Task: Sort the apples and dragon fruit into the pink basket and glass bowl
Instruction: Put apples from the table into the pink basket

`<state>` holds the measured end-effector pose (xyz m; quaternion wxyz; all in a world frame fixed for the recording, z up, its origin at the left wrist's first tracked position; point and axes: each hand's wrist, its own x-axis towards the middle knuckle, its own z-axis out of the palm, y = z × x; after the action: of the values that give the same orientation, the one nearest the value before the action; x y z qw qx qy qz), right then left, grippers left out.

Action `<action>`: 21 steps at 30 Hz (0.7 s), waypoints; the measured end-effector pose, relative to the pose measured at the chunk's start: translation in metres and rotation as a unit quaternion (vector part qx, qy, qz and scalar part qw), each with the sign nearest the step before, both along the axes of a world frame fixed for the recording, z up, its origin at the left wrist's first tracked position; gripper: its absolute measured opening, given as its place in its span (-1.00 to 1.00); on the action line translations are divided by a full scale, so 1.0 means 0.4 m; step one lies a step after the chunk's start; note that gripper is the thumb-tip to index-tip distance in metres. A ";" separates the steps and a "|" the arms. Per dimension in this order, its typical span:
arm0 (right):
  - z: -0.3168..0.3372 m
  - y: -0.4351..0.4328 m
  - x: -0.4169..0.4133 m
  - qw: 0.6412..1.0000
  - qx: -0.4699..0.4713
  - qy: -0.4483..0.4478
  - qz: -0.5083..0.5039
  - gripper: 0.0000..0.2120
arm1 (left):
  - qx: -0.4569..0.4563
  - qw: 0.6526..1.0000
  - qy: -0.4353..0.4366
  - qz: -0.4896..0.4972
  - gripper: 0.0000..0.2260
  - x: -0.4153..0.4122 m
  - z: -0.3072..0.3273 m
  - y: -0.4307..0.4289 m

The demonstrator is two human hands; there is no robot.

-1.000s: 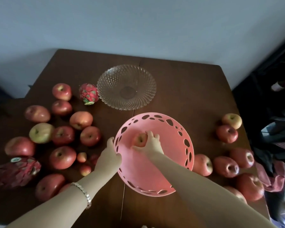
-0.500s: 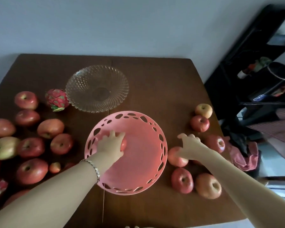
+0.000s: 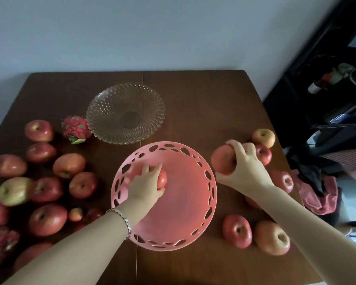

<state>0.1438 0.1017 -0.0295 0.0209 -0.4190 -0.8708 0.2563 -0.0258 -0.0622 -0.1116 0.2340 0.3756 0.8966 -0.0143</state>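
On the brown table [image 3: 203, 99], right in front of us, we see the pink basket [image 3: 183, 204] with the left hand [image 3: 145, 187] reaching into it. Its fingers and thumb are curled round a red apple [image 3: 162, 179] that sits against the basket's inner wall on the left side. A bracelet [image 3: 123, 220] circles that wrist. Just beside the basket's right rim, the right hand [image 3: 246, 171] grips a large apple [image 3: 222, 159], fingers spread over its top and thumb underneath; we cannot tell whether the fruit rests on the wood or is clear of it. Behind the basket stands the glass bowl [image 3: 152, 103], holding nothing, and a small dragon fruit [image 3: 76, 128] touches its left edge. A second dragon fruit [image 3: 0, 243] lies at the near left edge, partly out of view. Many loose apples crowd the left half of the table, among them a yellow-green apple [image 3: 13, 191]. A smaller group lies on the right, with a yellowish apple [image 3: 263, 138] farthest back. A pink cloth [image 3: 321, 198] hangs beyond the table's right edge, beside a dark shelf [image 3: 327, 79].
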 end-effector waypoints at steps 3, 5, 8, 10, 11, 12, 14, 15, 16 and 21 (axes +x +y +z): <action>0.009 -0.035 -0.087 0.990 -0.022 -0.010 0.136 -0.20 | 0.003 1.000 0.000 0.000 -0.33 -0.004 -0.001 -0.006; -0.037 -0.065 -0.140 0.975 -0.047 -0.076 0.205 -0.17 | 0.000 1.000 0.001 -0.005 -0.33 -0.005 -0.001 -0.009; -0.118 -0.092 -0.195 0.949 -0.028 -0.170 0.263 -0.23 | -0.013 1.000 -0.012 0.003 -0.34 -0.005 0.004 -0.010; -0.154 -0.103 -0.212 0.949 -0.023 -0.186 0.254 -0.24 | -0.022 0.999 -0.026 0.003 -0.32 -0.008 0.008 -0.007; -0.168 -0.108 -0.215 0.952 -0.028 -0.183 0.243 -0.23 | -0.024 0.999 -0.027 0.000 -0.32 -0.009 0.010 -0.006; -0.178 -0.114 -0.216 0.955 -0.033 -0.177 0.234 -0.23 | -0.025 0.999 -0.025 -0.001 -0.32 -0.010 0.010 -0.007; -0.193 -0.120 -0.208 0.958 -0.017 -0.168 0.231 -0.26 | -0.026 1.000 -0.011 -0.003 -0.32 -0.011 0.012 -0.008; -0.199 -0.120 -0.201 0.959 0.000 -0.165 0.230 -0.28 | -0.023 1.000 0.011 -0.015 -0.32 -0.007 0.013 -0.010; -0.203 -0.118 -0.194 0.960 0.012 -0.163 0.228 -0.28 | 0.000 0.997 0.056 -0.044 -0.31 0.000 0.014 -0.012; -0.182 -0.121 -0.176 0.968 -0.096 -0.129 0.191 -0.09 | 0.151 0.960 0.138 -0.192 -0.37 0.041 0.006 -0.001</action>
<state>0.0735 0.0534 -0.1021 -0.1809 -0.2740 -0.9017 0.2815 -0.0093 -0.0627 -0.1091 0.0410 0.5657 0.8232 0.0250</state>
